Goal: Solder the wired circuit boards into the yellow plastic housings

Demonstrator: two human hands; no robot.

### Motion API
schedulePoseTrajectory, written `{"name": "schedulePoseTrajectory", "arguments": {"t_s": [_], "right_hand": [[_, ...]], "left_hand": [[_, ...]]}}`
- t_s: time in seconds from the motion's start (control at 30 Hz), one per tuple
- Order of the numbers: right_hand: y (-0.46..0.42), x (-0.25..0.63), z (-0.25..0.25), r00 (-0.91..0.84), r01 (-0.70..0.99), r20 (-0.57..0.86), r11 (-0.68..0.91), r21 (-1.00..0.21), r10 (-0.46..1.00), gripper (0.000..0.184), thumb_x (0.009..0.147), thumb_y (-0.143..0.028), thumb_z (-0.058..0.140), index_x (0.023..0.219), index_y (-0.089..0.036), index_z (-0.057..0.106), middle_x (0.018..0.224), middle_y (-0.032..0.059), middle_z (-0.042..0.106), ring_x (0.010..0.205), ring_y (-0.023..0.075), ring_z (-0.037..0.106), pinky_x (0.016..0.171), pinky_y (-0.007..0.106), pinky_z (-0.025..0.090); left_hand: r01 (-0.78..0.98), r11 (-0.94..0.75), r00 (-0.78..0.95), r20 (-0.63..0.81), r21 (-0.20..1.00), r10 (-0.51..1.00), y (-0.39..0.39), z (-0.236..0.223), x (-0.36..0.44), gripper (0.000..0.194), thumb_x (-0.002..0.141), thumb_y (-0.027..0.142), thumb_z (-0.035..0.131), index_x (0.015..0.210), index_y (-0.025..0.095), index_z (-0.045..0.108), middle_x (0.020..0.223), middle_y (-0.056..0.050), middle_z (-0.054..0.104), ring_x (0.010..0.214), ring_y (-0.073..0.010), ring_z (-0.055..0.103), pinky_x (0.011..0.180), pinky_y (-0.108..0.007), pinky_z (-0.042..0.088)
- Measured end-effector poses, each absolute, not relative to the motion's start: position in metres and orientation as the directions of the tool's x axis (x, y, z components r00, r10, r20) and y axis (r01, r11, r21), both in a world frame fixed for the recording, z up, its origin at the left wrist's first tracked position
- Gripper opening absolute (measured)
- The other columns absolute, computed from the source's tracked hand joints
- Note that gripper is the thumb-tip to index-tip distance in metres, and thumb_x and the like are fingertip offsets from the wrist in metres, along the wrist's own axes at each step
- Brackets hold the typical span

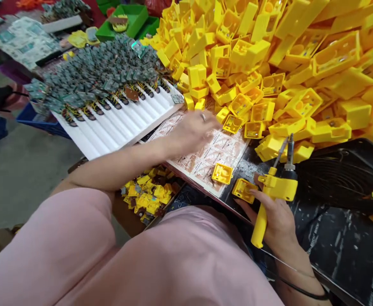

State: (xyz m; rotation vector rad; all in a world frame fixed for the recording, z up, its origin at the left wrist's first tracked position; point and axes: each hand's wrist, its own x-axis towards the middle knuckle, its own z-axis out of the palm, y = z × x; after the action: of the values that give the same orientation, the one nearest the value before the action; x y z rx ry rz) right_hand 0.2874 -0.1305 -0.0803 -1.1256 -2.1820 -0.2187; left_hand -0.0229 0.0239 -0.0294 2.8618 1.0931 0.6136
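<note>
My right hand (277, 219) is wrapped around a yellow soldering gun (277, 187), its metal tip pointing up and away from me. The fingers of that hand also reach a small yellow plastic housing (244, 190) at the table edge. A second housing (222, 174) lies open side up on the patterned sheet (202, 157), just left of it. Motion smears my left hand (194, 134), which is over the back of the sheet beside the heap of yellow housings (234, 102). Whether its fingers hold anything is hidden by the blur.
On the left, a white grooved foam tray (119, 131) carries rows of wired circuit boards (100, 76). A black fan (339, 174) stands at the right. Below the table edge sits a box of yellow parts (148, 195). Green bins (125, 23) are at the back.
</note>
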Motion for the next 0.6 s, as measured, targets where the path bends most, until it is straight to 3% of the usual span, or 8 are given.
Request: {"name": "schedulePoseTrajectory", "arguments": {"t_s": [0.07, 0.13, 0.2, 0.3, 0.37, 0.43, 0.53, 0.6], "right_hand": [[-0.13, 0.288, -0.083, -0.395, 0.787, 0.649, 0.604, -0.127, 0.651, 0.047, 0.093, -0.028, 0.08, 0.135, -0.026, 0.058, 0.096, 0.0044, 0.078, 0.08, 0.0253, 0.077, 0.069, 0.036, 0.06], [-0.13, 0.289, -0.085, -0.391, 0.78, 0.671, 0.614, -0.122, 0.629, 0.052, 0.09, -0.022, 0.082, 0.136, -0.024, 0.058, 0.104, 0.007, 0.08, 0.087, 0.0271, 0.079, 0.07, 0.036, 0.062], [-0.13, 0.29, -0.087, -0.39, 0.771, 0.675, 0.623, -0.133, 0.626, 0.056, 0.088, -0.02, 0.084, 0.138, -0.023, 0.058, 0.111, 0.009, 0.08, 0.092, 0.0291, 0.081, 0.073, 0.038, 0.064], [-0.133, 0.292, -0.09, -0.374, 0.771, 0.64, 0.609, -0.188, 0.671, 0.064, 0.086, -0.028, 0.087, 0.141, -0.028, 0.056, 0.12, 0.0097, 0.079, 0.1, 0.0323, 0.08, 0.082, 0.045, 0.067], [-0.135, 0.292, -0.09, -0.352, 0.776, 0.63, 0.592, -0.217, 0.692, 0.067, 0.085, -0.034, 0.089, 0.142, -0.03, 0.055, 0.122, 0.0103, 0.078, 0.101, 0.0327, 0.08, 0.081, 0.045, 0.067], [-0.133, 0.288, -0.087, -0.344, 0.764, 0.626, 0.596, -0.247, 0.7, 0.067, 0.084, -0.037, 0.09, 0.141, -0.03, 0.054, 0.116, 0.0083, 0.078, 0.099, 0.0313, 0.079, 0.079, 0.043, 0.066], [-0.123, 0.273, -0.078, -0.37, 0.725, 0.614, 0.63, -0.279, 0.697, 0.06, 0.088, -0.041, 0.087, 0.137, -0.029, 0.055, 0.101, 0.0039, 0.074, 0.093, 0.0281, 0.077, 0.081, 0.041, 0.064], [-0.113, 0.258, -0.071, -0.409, 0.718, 0.603, 0.649, -0.25, 0.685, 0.05, 0.092, -0.04, 0.081, 0.133, -0.027, 0.056, 0.093, 0.0026, 0.07, 0.086, 0.0255, 0.075, 0.085, 0.041, 0.062]], "left_hand": [[0.795, -0.605, 0.587, 0.314, -0.048, 0.746, 0.062, -0.024, -0.055, 0.035, 0.104, 0.032, 0.046, 0.128, 0.018, 0.068, 0.133, -0.013, 0.069, 0.122, -0.0312, 0.058, 0.1, -0.05, 0.047], [0.879, -0.439, 0.475, 0.264, -0.186, 0.839, 0.093, -0.023, -0.086, 0.049, 0.102, 0.06, 0.049, 0.122, 0.02, 0.069, 0.133, -0.011, 0.068, 0.119, -0.0301, 0.052, 0.099, -0.051, 0.042], [0.919, -0.331, 0.379, 0.251, -0.216, 0.89, 0.113, -0.02, -0.11, 0.065, 0.106, 0.072, 0.031, 0.118, 0.023, 0.07, 0.123, -0.003, 0.07, 0.111, -0.022, 0.047, 0.098, -0.046, 0.04], [0.967, -0.251, 0.252, 0.273, -0.039, 0.928, 0.125, -0.005, -0.133, 0.078, 0.111, 0.066, 0.001, 0.128, 0.024, 0.064, 0.112, 0.01, 0.072, 0.102, -0.0095, 0.045, 0.092, -0.036, 0.044], [0.972, -0.207, 0.165, 0.309, 0.108, 0.937, 0.124, 0.01, -0.141, 0.079, 0.111, 0.069, 0.001, 0.132, 0.023, 0.06, 0.105, 0.016, 0.073, 0.097, -0.0034, 0.045, 0.084, -0.028, 0.049], [0.969, -0.193, 0.126, 0.356, 0.157, 0.926, 0.12, 0.024, -0.142, 0.068, 0.113, 0.067, 0.01, 0.131, 0.022, 0.059, 0.102, 0.018, 0.073, 0.093, 0.0022, 0.047, 0.077, -0.021, 0.051], [0.986, -0.162, 0.165, 0.456, -0.047, 0.875, 0.109, 0.035, -0.134, 0.049, 0.119, 0.049, 0.022, 0.122, 0.02, 0.061, 0.091, 0.019, 0.07, 0.085, 0.0073, 0.047, 0.066, -0.008, 0.047], [0.968, -0.095, 0.202, 0.504, -0.23, 0.84, 0.1, 0.036, -0.124, 0.051, 0.121, 0.037, 0.02, 0.105, 0.017, 0.064, 0.076, 0.017, 0.062, 0.082, 0.0068, 0.045, 0.061, -0.003, 0.043]]}}
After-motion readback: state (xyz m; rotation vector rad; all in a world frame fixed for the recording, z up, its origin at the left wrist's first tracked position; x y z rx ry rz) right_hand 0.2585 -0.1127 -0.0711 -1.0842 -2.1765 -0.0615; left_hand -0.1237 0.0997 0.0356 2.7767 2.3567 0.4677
